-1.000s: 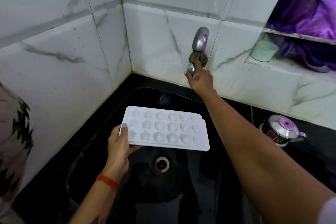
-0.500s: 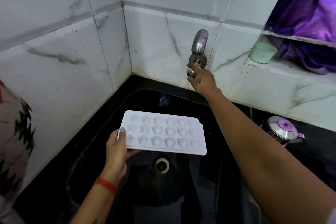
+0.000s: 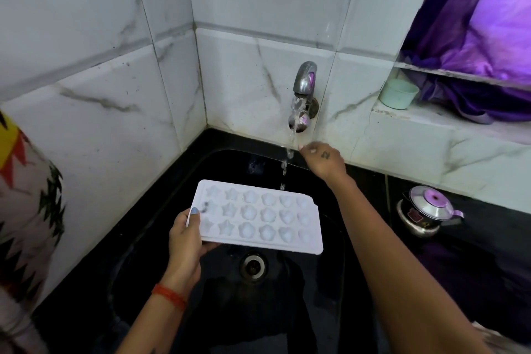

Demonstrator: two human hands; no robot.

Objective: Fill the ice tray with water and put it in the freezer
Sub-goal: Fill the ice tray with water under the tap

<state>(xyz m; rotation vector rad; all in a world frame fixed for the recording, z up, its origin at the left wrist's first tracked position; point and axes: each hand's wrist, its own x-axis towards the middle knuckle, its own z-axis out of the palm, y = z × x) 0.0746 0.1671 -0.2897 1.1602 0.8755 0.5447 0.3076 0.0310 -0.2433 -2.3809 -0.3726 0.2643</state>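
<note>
A white ice tray (image 3: 258, 215) with star and flower shaped cells is held level over the black sink (image 3: 161, 238). My left hand (image 3: 186, 241) grips its left end, thumb on top. Water (image 3: 288, 152) runs from the chrome wall tap (image 3: 305, 79) and falls just behind the tray's far edge, near its right part. My right hand (image 3: 323, 159) hangs below the tap's knob (image 3: 298, 122), just right of the stream, fingers loosely curled and holding nothing.
The sink drain (image 3: 253, 266) lies under the tray. A small steel pot with a lid (image 3: 425, 211) stands on the black counter at right. A pale green cup (image 3: 398, 93) sits on the marble ledge beside purple cloth (image 3: 488, 37). Marble tiles enclose the corner.
My right hand has let go of the tap knob and dropped lower. Water now flows from the tap. The tray has stayed near the same place over the sink.
</note>
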